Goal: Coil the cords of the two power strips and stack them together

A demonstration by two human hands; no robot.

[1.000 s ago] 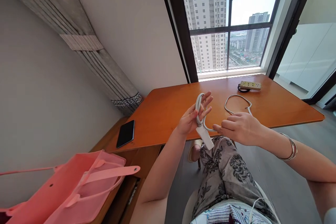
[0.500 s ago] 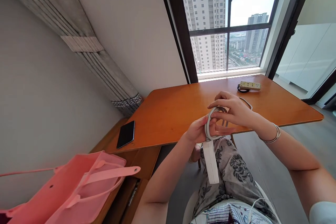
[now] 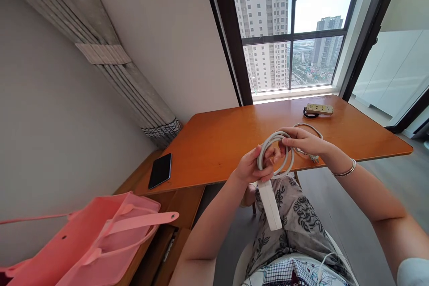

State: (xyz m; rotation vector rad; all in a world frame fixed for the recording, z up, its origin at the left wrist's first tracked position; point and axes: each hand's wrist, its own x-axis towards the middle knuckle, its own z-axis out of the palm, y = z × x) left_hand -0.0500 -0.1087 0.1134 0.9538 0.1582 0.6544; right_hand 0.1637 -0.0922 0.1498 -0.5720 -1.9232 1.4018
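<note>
Partly coiled pale grey cable [image 3: 268, 140], white oblong block [image 3: 271, 208] at six o'clock.
Over the brown wooden table's [image 3: 217, 143] near edge, the left hand [image 3: 252, 167] grips the loops; the right hand [image 3: 303, 140] pinches them at one o'clock. A tail seemingly remains uncoiled, at three o'clock.

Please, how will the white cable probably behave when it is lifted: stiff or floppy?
The cable is probably flexible but springy, since its loops look round between the left hand and right hand. The end with the white block may feel heavier, being much thicker.
</note>
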